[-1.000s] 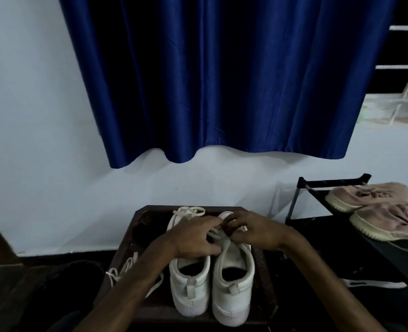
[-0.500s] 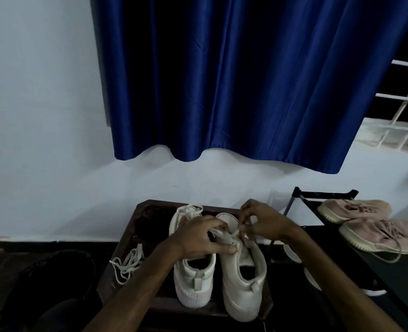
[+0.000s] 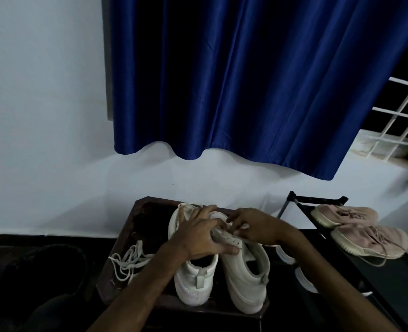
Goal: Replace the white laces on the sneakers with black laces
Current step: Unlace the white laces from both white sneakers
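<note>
Two white sneakers stand heels toward me on a dark wooden stool (image 3: 123, 238). The left sneaker (image 3: 194, 281) is partly covered by my left hand (image 3: 201, 238), whose thumb and fingers grip the eyelet flap of the right sneaker (image 3: 246, 279). My right hand (image 3: 258, 227) pinches the white lace at that sneaker's eyelets, fingers curled. A loose white lace (image 3: 128, 259) lies in a tangle on the stool's left side. No black lace is visible.
A black shoe rack (image 3: 318, 202) to the right holds a pair of pink sneakers (image 3: 356, 226). A blue curtain (image 3: 246, 80) hangs on the white wall behind. A dark object (image 3: 42, 271) sits on the floor at left.
The camera view has shifted left and down slightly. My left hand has slid forward over the left sneaker onto the right sneaker's flap. My right hand has moved lower onto the eyelets.
</note>
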The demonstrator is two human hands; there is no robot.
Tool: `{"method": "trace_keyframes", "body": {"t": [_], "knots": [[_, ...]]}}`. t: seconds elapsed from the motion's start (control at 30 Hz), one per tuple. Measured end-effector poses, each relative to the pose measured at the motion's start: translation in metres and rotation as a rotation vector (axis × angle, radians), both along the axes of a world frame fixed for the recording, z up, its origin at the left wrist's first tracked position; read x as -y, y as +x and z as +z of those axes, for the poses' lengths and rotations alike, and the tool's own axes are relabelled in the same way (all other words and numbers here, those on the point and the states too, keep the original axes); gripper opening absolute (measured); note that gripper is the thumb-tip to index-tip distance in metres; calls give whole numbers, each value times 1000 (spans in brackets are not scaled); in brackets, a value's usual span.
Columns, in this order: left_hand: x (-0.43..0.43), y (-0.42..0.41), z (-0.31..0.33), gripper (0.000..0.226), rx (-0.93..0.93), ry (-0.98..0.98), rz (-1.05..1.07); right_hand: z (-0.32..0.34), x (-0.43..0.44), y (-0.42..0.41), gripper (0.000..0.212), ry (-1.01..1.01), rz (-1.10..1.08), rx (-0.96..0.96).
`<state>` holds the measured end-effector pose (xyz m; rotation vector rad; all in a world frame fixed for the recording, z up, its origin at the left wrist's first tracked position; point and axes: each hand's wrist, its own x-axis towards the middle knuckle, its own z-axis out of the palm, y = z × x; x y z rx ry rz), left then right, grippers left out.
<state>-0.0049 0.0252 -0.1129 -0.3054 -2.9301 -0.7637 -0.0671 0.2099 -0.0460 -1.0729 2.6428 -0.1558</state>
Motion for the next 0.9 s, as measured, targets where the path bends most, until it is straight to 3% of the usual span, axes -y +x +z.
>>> {"method": "trace_keyframes", "body": {"t": [0.13, 0.23, 0.33, 0.43, 0.5, 0.57, 0.67, 0.73, 0.9], "knots": [[0, 1, 3, 76, -10, -32, 2, -3, 7, -4, 23, 44, 33, 30], [0, 3, 4, 74, -32, -66, 0, 0, 5, 0, 12, -21, -41, 1], [0, 2, 5, 74, -51, -87, -7, 16, -22, -18, 7, -233, -360, -164], [-1, 1, 3, 73, -40, -66, -12, 28, -48, -30, 10, -218, -607, -369], [-1, 0, 1, 73, -34, -57, -9, 19, -44, -23, 10, -135, -492, -313], [-1, -1, 1, 74, -32, -51, -4, 9, -30, -10, 26, -154, -299, -261], [-2, 1, 2, 80, -35, -66, -1, 5, -14, 0, 18, -93, -62, -175], [-1, 2, 3, 80, -37, -78, 2, -1, -5, 3, 19, -10, -26, -103], [-2, 3, 7, 74, -12, -73, 5, 1, 0, 2, 12, -25, -52, -58]]}}
